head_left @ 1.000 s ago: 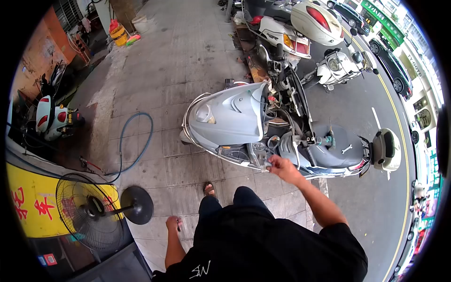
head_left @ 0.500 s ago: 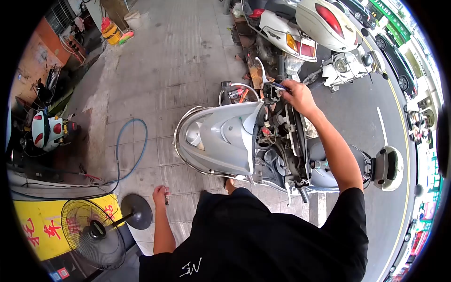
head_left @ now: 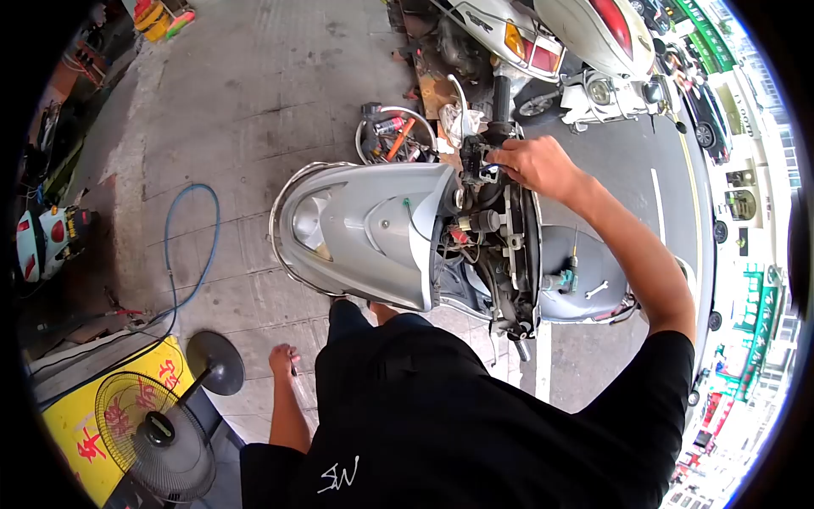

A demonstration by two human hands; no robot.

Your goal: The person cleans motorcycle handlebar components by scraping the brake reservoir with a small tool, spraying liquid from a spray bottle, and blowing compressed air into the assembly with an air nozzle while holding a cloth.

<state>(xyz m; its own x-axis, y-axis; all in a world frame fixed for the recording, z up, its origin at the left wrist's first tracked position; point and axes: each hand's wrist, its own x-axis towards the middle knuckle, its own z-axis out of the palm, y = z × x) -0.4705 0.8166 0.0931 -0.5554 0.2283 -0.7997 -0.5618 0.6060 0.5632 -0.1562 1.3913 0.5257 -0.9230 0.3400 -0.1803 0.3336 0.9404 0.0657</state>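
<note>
A grey scooter (head_left: 373, 225) stands before me, its handlebar cover off and wiring bare. My right hand (head_left: 536, 163) is at the far end of the handlebar, fingers pinched together against the brake lever bracket (head_left: 475, 157). A bit of blue shows at the fingertips; what they hold is too small to name. The brake lever (head_left: 460, 97) juts out beyond. Low at my side, away from the scooter, my left hand (head_left: 283, 358) is closed, with a small dark piece sticking out of it. A drill (head_left: 561, 278) and a wrench (head_left: 598, 290) lie on the seat.
A round tray of tools and cans (head_left: 363, 140) sits on the pavement beyond the scooter. White scooters (head_left: 509, 38) are parked at the far right. A blue hose (head_left: 218, 220) loops on the ground at left, near a standing fan (head_left: 157, 433) and a yellow sign (head_left: 76, 433).
The view has shifted, so the scooter sits further left and the drill and wrench on the seat show clearly. My right hand stays at the lever bracket; my left stays low.
</note>
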